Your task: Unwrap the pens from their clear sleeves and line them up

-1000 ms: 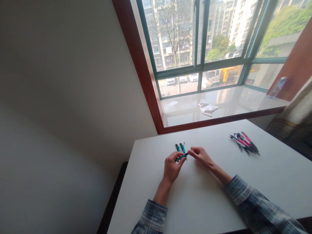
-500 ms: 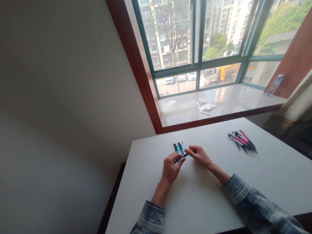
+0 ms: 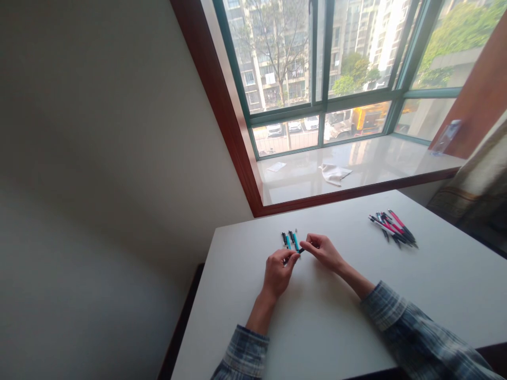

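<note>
Between my two hands is a slim teal-and-black pen (image 3: 301,250), mostly covered by my fingers. My left hand (image 3: 279,269) pinches its teal part between thumb and fingers. At the black end, the thumb and curled fingers of my right hand (image 3: 321,250) close on it. Just beyond my hands, teal pen parts (image 3: 295,241) and black pen parts (image 3: 284,238) lie side by side on the white table (image 3: 340,327). A tiny piece beside them is too small to name.
A loose pile of pink, white and black pens (image 3: 394,228) lies at the table's right. Behind the table, the windowsill (image 3: 376,158) holds a crumpled white cloth (image 3: 334,174) and a clear bottle (image 3: 447,138). A wall (image 3: 119,184) rises on the left; a curtain (image 3: 471,174) hangs at right.
My left thumb and fingers have shifted slightly along the pen toward my right hand, covering more of its teal part. The pen pile is unmoved.
</note>
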### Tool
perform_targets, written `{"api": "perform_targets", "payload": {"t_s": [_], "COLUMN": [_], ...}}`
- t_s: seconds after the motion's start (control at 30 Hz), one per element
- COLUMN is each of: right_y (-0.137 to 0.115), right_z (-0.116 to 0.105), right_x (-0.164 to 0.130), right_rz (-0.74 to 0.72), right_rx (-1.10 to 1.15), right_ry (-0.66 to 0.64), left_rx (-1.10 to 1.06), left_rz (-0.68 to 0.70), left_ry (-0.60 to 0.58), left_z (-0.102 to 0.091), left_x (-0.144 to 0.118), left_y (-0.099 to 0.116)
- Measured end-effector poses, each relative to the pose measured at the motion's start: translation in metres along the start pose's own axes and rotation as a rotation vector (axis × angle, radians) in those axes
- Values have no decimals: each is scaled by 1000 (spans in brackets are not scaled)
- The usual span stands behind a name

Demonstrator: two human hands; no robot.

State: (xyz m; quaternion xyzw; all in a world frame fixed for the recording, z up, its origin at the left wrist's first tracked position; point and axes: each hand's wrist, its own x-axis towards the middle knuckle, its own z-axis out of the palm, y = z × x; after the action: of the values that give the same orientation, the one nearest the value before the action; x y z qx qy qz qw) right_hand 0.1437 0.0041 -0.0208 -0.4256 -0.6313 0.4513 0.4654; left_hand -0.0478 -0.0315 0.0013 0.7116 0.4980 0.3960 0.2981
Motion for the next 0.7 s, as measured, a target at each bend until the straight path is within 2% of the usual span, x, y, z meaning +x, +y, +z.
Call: {"api": "perform_targets", "payload": {"t_s": [0.2,0.43,0.7], "right_y": [-4,-4,-2], "right_z": [-1,-3,-2], "right_x": [0,0,1], "right_rz": [25,48,49], "right_rx": [88,286,417], "right_ry": [1,-68,-52], "left_rx": [4,-10,-9], "left_rz": [7,-3,-6], "left_ry": [-10,-2,-2], "left_z": [0,-1,0], "left_x": [-1,-1,-1], "left_y": [1,2,2]}}
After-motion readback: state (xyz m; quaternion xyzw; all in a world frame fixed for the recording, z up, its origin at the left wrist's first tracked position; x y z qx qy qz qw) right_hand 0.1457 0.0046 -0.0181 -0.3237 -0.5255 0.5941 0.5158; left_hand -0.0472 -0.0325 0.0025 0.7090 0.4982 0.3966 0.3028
